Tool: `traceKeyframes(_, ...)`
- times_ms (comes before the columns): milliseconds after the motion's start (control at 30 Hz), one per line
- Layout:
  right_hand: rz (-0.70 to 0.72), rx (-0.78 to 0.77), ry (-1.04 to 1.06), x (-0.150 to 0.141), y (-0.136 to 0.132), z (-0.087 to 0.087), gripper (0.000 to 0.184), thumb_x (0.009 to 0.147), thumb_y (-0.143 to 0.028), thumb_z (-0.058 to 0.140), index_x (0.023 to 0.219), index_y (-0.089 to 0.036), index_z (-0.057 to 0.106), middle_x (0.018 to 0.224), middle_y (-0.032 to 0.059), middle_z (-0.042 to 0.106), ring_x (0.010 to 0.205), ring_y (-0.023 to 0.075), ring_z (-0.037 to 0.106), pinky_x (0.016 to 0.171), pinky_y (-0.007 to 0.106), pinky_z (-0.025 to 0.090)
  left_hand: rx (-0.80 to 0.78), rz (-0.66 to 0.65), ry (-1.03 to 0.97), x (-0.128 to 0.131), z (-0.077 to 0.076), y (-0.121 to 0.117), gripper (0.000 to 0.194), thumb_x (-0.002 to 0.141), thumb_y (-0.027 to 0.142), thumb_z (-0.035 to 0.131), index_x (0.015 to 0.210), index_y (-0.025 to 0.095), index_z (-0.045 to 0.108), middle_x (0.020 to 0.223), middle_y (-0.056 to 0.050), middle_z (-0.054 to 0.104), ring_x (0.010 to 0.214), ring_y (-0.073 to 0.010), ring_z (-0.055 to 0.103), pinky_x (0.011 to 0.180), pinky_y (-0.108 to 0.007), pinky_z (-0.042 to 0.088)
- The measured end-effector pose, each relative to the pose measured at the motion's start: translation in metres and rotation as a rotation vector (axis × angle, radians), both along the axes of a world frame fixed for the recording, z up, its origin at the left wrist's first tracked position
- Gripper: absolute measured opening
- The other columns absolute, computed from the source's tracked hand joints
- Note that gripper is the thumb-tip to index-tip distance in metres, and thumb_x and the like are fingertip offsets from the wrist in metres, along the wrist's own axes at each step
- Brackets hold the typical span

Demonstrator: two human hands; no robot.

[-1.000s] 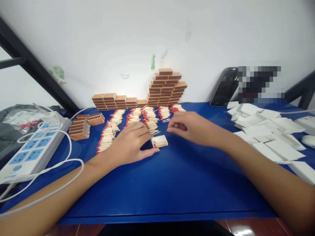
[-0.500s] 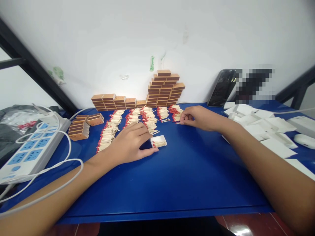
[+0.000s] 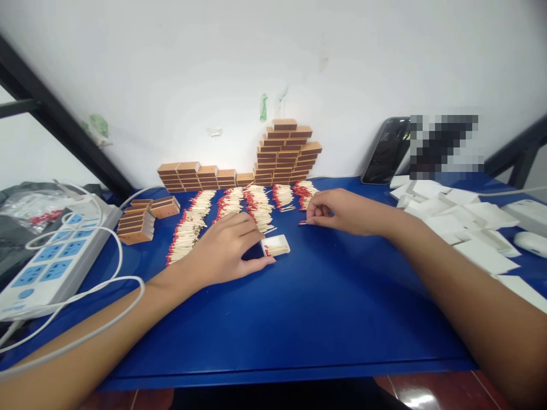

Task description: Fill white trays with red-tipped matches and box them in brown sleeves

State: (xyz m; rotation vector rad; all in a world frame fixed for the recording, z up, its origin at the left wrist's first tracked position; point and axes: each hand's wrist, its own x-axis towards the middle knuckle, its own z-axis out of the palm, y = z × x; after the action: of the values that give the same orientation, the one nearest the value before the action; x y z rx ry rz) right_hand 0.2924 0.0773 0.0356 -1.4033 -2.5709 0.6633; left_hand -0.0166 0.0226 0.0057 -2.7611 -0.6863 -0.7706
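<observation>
My left hand (image 3: 233, 245) is closed on the left end of a small white matchbox tray (image 3: 282, 245), thumb at the near side and fingers at the far side. A few red-headed matches lie in the tray. My right hand (image 3: 331, 209) pinches a match (image 3: 302, 222), whose red head sticks out to the left of the fingertips, just above the blue table. Right behind that hand lies a heap of matches (image 3: 304, 192). More rows of matches (image 3: 258, 210) spread leftward, one of them partly covered by my left hand.
Stacked brown matchboxes (image 3: 284, 156) line the wall, with more boxes (image 3: 137, 225) at the left. White paper trays (image 3: 461, 213) pile up at the right beside a leaning phone (image 3: 386, 151). A power strip (image 3: 55, 259) and a loose white cable (image 3: 122, 256) lie left, the cable crossing above my forearm.
My right hand has shifted slightly left and toward me, drawing the match away from the heap. My left hand and the tray stay in place.
</observation>
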Motion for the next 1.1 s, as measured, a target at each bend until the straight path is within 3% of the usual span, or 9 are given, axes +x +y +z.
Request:
traceKeyframes(200, -0.005, 0.049, -0.031, 0.004, 0.004, -0.002, 0.018, 0.092, -0.034, 0.062, 0.088, -0.021, 0.074, 0.086, 0.0058, 0.074, 0.071, 0.0187, 0.062, 0.065, 0.031, 0.044, -0.014, 0.012, 0.011, -0.001, -0.001, 0.0, 0.034, 0.102, 0.048, 0.069, 0.1, 0.015, 0.073, 0.094, -0.01, 0.073, 0.091, -0.0242, 0.068, 0.085, -0.04, 0.057)
traceKeyframes(467, -0.017, -0.035, -0.038, 0.007, 0.001, 0.005, 0.035, 0.088, -0.057, 0.072, 0.087, -0.023, 0.077, 0.085, 0.006, 0.075, 0.073, 0.0205, 0.064, 0.064, 0.033, 0.045, -0.009, 0.017, 0.002, 0.0, -0.001, 0.0, 0.032, 0.101, 0.048, 0.07, 0.1, 0.017, 0.073, 0.094, -0.009, 0.074, 0.092, -0.0235, 0.069, 0.086, -0.04, 0.057)
traceKeyframes(800, 0.018, -0.069, -0.039, 0.003, 0.0, -0.004, 0.025, 0.092, -0.046, 0.068, 0.087, -0.023, 0.073, 0.08, 0.0043, 0.072, 0.066, 0.0183, 0.06, 0.061, 0.032, 0.042, -0.012, 0.014, 0.016, -0.001, 0.0, 0.0, 0.032, 0.102, 0.049, 0.069, 0.1, 0.016, 0.073, 0.094, -0.01, 0.074, 0.091, -0.0236, 0.069, 0.085, -0.039, 0.057)
traceKeyframes(1100, 0.147, 0.112, 0.108, -0.027, -0.032, 0.005, 0.017, 0.098, -0.035, 0.063, 0.089, -0.022, 0.07, 0.091, 0.0056, 0.071, 0.076, 0.0186, 0.058, 0.067, 0.031, 0.043, -0.011, 0.013, 0.024, 0.001, 0.0, -0.002, 0.035, 0.103, 0.049, 0.067, 0.101, 0.015, 0.073, 0.094, -0.01, 0.074, 0.091, -0.0248, 0.069, 0.086, -0.041, 0.057)
